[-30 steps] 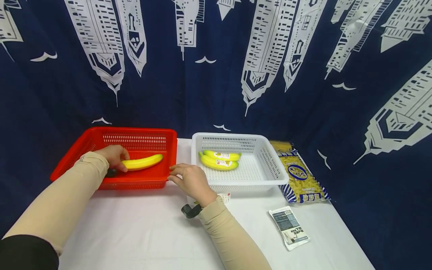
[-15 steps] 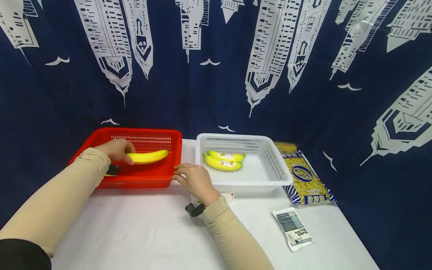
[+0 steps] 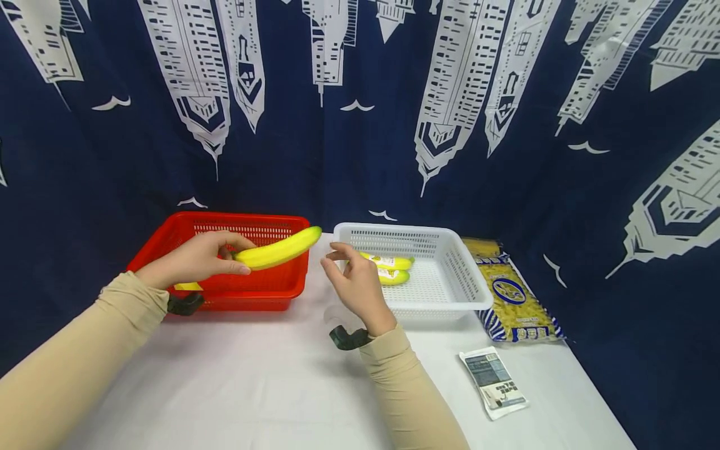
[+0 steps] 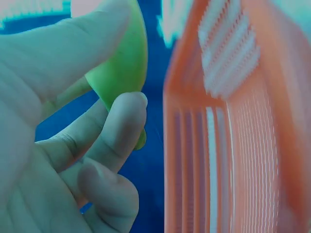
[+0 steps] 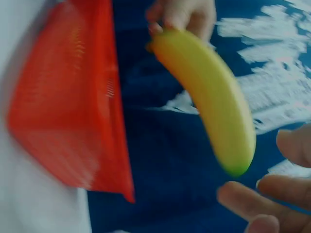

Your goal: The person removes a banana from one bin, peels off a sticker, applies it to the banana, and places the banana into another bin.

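My left hand point(image 3: 205, 256) pinches one end of a yellow banana point(image 3: 281, 248) between thumb and fingers. It is raised over the red basket point(image 3: 242, 303), and its greenish free tip points right, past the basket's edge. The left wrist view shows the thumb lying across the banana point(image 4: 126, 68). My right hand point(image 3: 360, 287) holds nothing, its fingers loosely bent in front of the white basket point(image 3: 433, 306). In the right wrist view, the right fingers point(image 5: 243, 196) are just short of the banana's green tip. Labelled bananas point(image 3: 394, 277) lie in the white basket, partly hidden by that hand.
Something yellow point(image 3: 188, 287) shows inside the red basket beside the left wrist. Right of the white basket lies a yellow and blue bag of pasta point(image 3: 509, 294). A small white and dark packet point(image 3: 495, 381) rests nearer on the white table. A navy patterned curtain point(image 3: 315, 162) hangs behind.
The left hand has lifted the banana up and rightward out of the red basket. My right hand has left the red basket's corner, moving up and right. The head view has shifted slightly left.
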`<state>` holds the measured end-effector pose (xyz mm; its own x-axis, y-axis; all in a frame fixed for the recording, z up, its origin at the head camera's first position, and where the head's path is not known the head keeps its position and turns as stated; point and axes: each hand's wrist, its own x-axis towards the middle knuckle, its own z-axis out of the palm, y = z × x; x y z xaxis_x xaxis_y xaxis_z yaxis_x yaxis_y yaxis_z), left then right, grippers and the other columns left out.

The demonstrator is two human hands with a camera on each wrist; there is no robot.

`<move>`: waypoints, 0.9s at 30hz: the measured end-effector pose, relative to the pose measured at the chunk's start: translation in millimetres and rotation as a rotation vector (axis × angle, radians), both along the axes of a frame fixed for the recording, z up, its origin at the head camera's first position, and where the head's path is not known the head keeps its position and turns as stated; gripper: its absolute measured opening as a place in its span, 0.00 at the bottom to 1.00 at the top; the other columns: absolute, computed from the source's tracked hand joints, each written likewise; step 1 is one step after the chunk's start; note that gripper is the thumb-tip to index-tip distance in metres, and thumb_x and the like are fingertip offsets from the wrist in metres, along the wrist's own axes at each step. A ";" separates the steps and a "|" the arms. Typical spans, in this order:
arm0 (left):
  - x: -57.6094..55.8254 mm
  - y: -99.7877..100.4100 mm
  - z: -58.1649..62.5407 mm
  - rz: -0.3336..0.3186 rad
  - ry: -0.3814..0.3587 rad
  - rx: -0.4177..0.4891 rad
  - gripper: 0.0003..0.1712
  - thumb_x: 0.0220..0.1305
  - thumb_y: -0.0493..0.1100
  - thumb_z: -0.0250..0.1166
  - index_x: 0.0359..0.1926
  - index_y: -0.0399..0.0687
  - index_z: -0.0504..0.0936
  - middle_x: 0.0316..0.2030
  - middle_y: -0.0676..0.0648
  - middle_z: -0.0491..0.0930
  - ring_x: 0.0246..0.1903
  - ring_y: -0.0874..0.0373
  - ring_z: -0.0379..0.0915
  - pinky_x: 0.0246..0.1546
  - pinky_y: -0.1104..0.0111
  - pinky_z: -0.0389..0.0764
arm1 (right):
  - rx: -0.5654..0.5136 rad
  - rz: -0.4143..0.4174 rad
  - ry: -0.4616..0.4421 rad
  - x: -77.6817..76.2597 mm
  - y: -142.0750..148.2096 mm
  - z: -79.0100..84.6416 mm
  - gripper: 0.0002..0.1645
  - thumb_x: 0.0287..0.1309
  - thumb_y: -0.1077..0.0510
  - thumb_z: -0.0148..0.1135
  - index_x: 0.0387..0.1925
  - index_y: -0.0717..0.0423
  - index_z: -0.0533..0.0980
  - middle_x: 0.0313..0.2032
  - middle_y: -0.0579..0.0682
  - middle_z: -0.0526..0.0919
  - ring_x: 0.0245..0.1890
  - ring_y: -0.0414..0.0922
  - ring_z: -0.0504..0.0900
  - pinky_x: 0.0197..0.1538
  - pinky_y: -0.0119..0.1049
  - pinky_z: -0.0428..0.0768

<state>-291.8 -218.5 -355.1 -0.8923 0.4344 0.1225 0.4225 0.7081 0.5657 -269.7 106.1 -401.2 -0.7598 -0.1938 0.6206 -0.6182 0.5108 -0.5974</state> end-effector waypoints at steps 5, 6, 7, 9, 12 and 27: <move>32.2 30.4 -15.2 -0.091 0.076 0.064 0.27 0.54 0.51 0.81 0.56 0.57 0.85 0.39 0.55 0.81 0.33 0.59 0.77 0.33 0.69 0.78 | -0.217 0.144 -0.109 13.3 31.7 7.9 0.24 0.70 0.56 0.65 0.64 0.57 0.77 0.42 0.57 0.89 0.14 0.39 0.70 0.19 0.29 0.70; 37.3 35.3 -20.4 -0.107 0.090 0.076 0.27 0.54 0.51 0.81 0.55 0.58 0.85 0.39 0.56 0.80 0.33 0.60 0.76 0.33 0.69 0.78 | -0.244 0.175 -0.129 16.4 37.1 7.6 0.22 0.70 0.57 0.65 0.63 0.57 0.78 0.41 0.58 0.88 0.14 0.40 0.71 0.19 0.29 0.71; 41.8 39.7 -26.3 -0.117 0.100 0.092 0.27 0.53 0.51 0.81 0.55 0.60 0.85 0.38 0.57 0.80 0.33 0.60 0.76 0.34 0.70 0.78 | -0.260 0.197 -0.150 19.5 42.2 6.9 0.20 0.70 0.58 0.65 0.61 0.58 0.79 0.41 0.59 0.88 0.15 0.40 0.71 0.20 0.30 0.72; 49.8 47.6 -39.4 -0.135 0.107 0.142 0.27 0.53 0.51 0.81 0.55 0.62 0.86 0.38 0.58 0.80 0.33 0.61 0.76 0.33 0.70 0.78 | -0.281 0.210 -0.202 26.0 52.8 3.5 0.15 0.69 0.59 0.66 0.54 0.59 0.81 0.38 0.58 0.88 0.15 0.41 0.71 0.21 0.30 0.72; 58.5 59.2 -62.4 -0.146 0.104 0.257 0.27 0.52 0.50 0.81 0.55 0.61 0.87 0.39 0.58 0.81 0.32 0.60 0.74 0.31 0.71 0.76 | -0.307 0.206 -0.325 36.6 71.0 -5.7 0.10 0.67 0.60 0.68 0.47 0.60 0.82 0.35 0.56 0.89 0.16 0.40 0.71 0.21 0.29 0.72; 64.4 82.9 -153.4 -0.264 -0.027 0.387 0.24 0.49 0.53 0.82 0.50 0.58 0.89 0.39 0.59 0.85 0.31 0.62 0.74 0.31 0.72 0.76 | -0.188 0.345 -0.899 55.8 121.3 -65.6 0.12 0.60 0.64 0.72 0.39 0.65 0.77 0.32 0.63 0.89 0.21 0.44 0.87 0.29 0.38 0.86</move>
<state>-227.3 -135.6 -508.5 -0.7626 0.5738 0.2987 0.5415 0.3136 0.7800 -214.0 227.5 -466.8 -0.8844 -0.4514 -0.1182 0.0093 0.2362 -0.9717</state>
